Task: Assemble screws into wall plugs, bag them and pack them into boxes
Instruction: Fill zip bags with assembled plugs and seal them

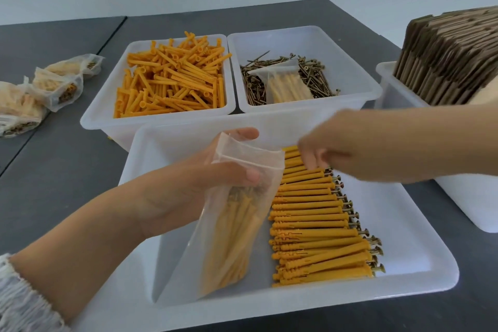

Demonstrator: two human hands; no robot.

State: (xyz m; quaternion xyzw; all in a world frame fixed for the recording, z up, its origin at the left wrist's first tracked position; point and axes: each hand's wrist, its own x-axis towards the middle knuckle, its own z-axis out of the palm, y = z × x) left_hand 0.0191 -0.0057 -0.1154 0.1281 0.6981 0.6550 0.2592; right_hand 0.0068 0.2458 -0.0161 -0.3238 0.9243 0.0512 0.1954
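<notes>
Head view, with the near white tray (pixel 420 272) as landmark. Inside this tray, along its right half, lies a row of assembled wall plugs (pixel 318 224), orange, side by side, their brass screw heads pointing toward the tray's right wall. Over the tray's left half the left hand (pixel 204 186) grips a translucent bag (pixel 242 218) near its open mouth, thumb across the front and fingers curled behind; the bag hangs tilted, its lower end inside the tray, and already contains orange plugs with screws. The right hand (pixel 331 156) reaches over the far end of the row, at the tray's far edge, fingers bent downward and touching the topmost plugs; it is blurred, and whether it pinches one cannot be told. Beyond the tray's far edge stand two white bins: the left bin (pixel 107 105) holds loose orange plugs (pixel 172 81), the right bin (pixel 358 81) holds loose screws (pixel 253 81) with a filled bag (pixel 288 86) lying on them. To the tray's far left, filled bags (pixel 40 91) lie on the grey surface (pixel 62 170). To its far right, a white bin holds flattened cardboard boxes (pixel 447 54) standing on edge.
</notes>
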